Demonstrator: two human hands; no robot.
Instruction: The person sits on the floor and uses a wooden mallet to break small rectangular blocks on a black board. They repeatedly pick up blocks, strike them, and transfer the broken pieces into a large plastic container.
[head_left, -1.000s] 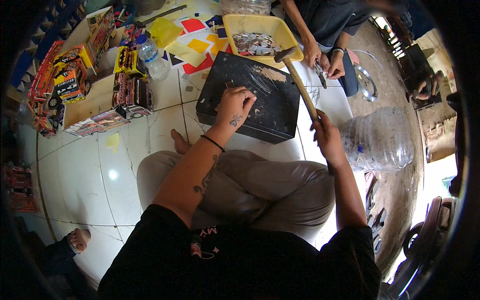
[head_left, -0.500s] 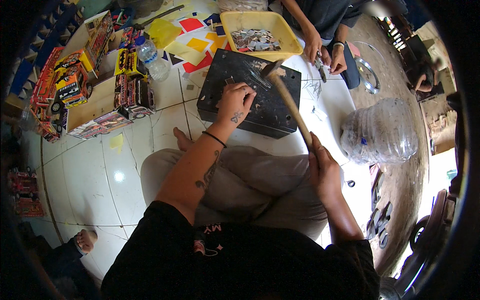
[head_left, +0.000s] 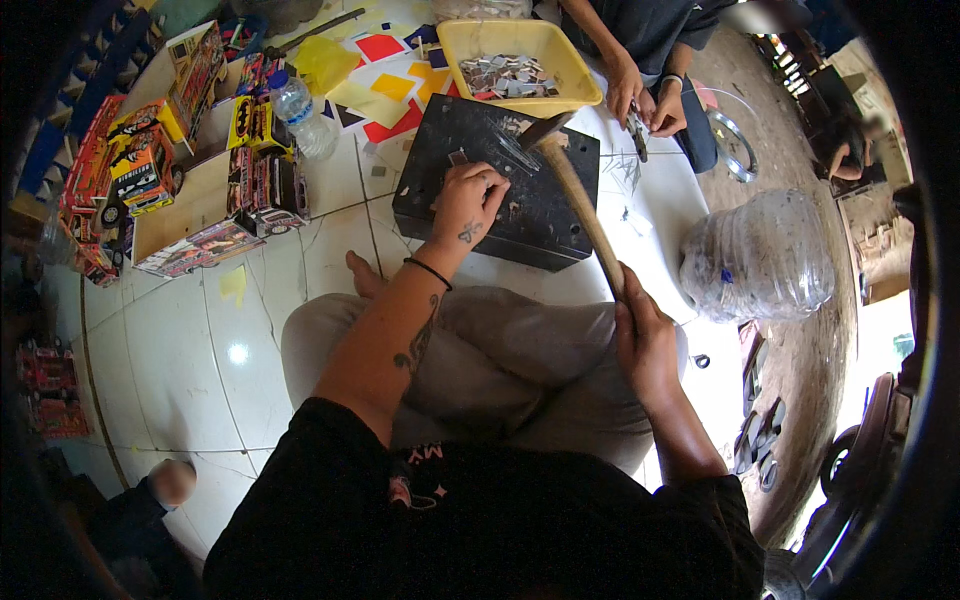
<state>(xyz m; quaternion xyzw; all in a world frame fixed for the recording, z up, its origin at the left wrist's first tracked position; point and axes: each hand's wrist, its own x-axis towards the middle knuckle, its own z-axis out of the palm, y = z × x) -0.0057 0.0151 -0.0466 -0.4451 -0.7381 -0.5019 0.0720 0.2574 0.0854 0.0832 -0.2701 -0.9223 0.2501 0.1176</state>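
- Hammer [head_left: 580, 195] has swung leftward since a second ago; its head, then before the yellow tub [head_left: 572, 75], is now over the black block [head_left: 535, 225], whether touching I can't tell.
- Right hand [head_left: 645, 325]: fingers wrapped round the handle's lower end.
- Left hand [head_left: 465, 205]: on the block's left part, fingers curled in; from here I can't tell if they pinch anything. One small square piece [head_left: 458, 157] lies just beyond them.
- Behind the block, that tub holds many flat bits [head_left: 510, 77].
- Across from us, a co-worker's hands [head_left: 625, 88] hold pliers [head_left: 638, 132].
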